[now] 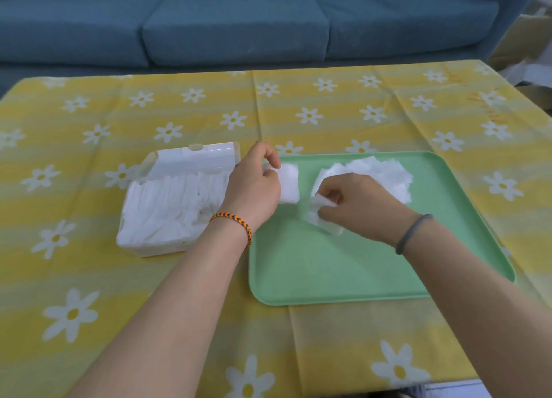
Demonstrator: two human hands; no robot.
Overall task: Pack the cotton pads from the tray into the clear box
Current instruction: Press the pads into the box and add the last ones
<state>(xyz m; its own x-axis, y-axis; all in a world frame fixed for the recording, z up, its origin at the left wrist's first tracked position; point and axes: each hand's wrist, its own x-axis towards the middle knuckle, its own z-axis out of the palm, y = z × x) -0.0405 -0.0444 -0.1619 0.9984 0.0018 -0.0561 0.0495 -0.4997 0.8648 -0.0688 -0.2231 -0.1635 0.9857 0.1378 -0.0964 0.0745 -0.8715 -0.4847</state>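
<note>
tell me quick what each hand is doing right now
Left hand: pinching a small stack of cotton pads.
Right hand: pinching a few cotton pads over the green tray.

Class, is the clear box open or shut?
Open: the clear box has its lid raised at the back, exposing packed cotton pads.

I see my left hand (254,185) gripping a stack of cotton pads (289,184) at the green tray's (328,272) far-left corner, and my right hand (355,206) pinching pads (324,206) beside the far-edge pile (379,173); clear box (167,206) left.
</note>
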